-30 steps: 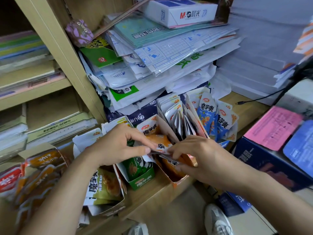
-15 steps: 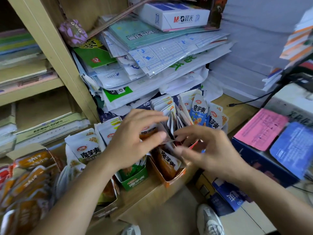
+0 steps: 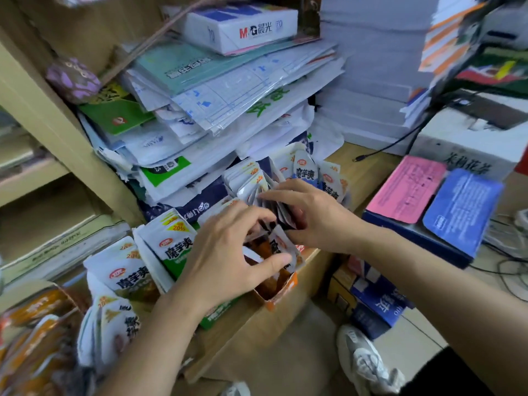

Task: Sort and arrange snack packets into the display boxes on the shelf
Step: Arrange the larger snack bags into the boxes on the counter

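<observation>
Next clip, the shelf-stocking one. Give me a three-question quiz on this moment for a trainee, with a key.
1. True or false: the M&G box lies on top of the stack of wrapped papers.
2. The left hand grips snack packets standing in a display box coloured: A blue, B orange, C purple.
3. Fill in: as seen in the picture, the pink sheet lies to the ___ of the blue sheet.
Key: 1 true; 2 B; 3 left.
</observation>
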Available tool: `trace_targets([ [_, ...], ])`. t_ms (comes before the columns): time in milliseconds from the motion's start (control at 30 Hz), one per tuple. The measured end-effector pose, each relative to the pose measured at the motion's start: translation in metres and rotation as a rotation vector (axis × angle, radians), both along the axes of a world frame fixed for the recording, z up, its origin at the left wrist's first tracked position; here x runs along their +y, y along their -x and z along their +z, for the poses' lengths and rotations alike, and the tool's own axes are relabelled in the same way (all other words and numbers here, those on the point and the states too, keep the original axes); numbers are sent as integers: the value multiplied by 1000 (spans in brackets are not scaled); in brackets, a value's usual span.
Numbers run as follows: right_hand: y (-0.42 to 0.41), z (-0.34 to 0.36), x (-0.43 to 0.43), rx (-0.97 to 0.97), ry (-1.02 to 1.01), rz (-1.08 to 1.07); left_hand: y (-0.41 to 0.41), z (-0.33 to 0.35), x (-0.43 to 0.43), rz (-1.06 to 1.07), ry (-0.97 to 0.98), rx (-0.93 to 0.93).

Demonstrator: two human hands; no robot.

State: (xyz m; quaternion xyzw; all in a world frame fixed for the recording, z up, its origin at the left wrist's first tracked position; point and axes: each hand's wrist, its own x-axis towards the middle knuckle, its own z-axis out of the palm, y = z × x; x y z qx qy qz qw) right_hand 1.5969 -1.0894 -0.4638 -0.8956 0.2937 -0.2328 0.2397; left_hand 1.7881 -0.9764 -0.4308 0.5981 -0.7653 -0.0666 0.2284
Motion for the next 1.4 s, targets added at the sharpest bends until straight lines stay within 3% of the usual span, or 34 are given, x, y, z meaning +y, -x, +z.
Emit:
trace_targets([
  [133,4,4,-9,-120,17,-154,6,-6,-5,-41,-26,-191],
  [233,15,7,-16,-141,-24,-294,2,-10,-6,-28,13,-124],
  [400,17,3,-20,-146,-19,-346,-2,-12,-6,82,47,-54],
  [500,15,3,-20,-122,-46,-327,4,-11,-8,108,-63,-119],
  [600,13,4,-17,-106,-64,-274,8,-11,-10,2,-62,-172],
  [733,12,13,-12,-140,-229,-200,4,-11,-10,-65,-45,-98],
  [1000,0,8,-8,59,-94,-39,0,-15,-11,-169,-26,36],
  [1300,19,17,-17,26,-124,-68,-18,-11,-16,125,25,-25],
  [1400,21,19,-15,9,-127,-66,-15,-6,-19,199,-68,-44],
])
